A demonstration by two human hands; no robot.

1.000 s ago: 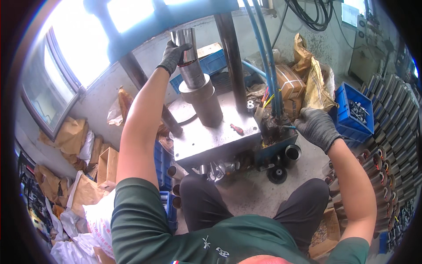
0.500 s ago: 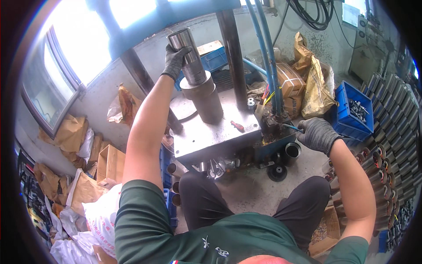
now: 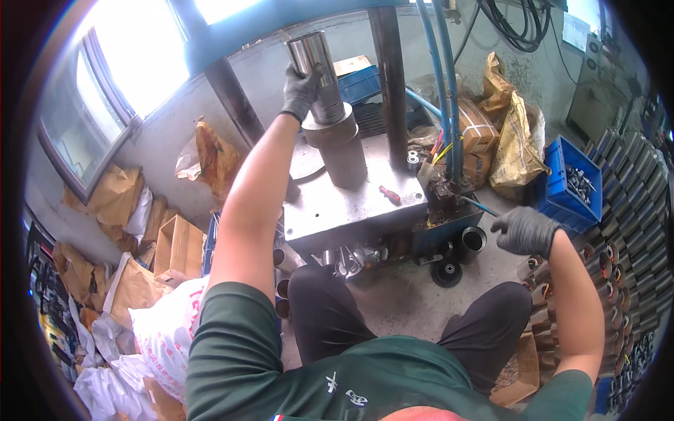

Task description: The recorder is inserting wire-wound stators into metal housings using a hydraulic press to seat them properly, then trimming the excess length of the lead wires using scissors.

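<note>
My left hand (image 3: 302, 91), in a dark grey knit glove, is closed round the side of a shiny metal cylinder (image 3: 309, 52). The cylinder stands slightly tilted in view on a thicker, dull steel collar (image 3: 331, 132), which rises from the press table (image 3: 319, 221). Its upper end is open. At the right, my right hand (image 3: 528, 232), gloved alike, has its fingers curled at the end of a thin blue lever (image 3: 480, 205) that comes from the valve block (image 3: 446, 200). The fingers partly hide the lever's tip. A red-handled screwdriver (image 3: 390, 195) lies on the table.
Dark steel columns (image 3: 388, 91) flank the cylinder, under a blue crossbeam (image 3: 281, 19). Blue hoses (image 3: 449, 91) drop to the valve block. Stacked metal tubes (image 3: 632, 203) and a blue crate (image 3: 562, 179) of small parts stand right. Cartons and white sacks (image 3: 165, 330) crowd the left.
The whole view has shifted a little. My right hand has come slightly toward me and to the right, at the lever's end. My left hand stays on the cylinder.
</note>
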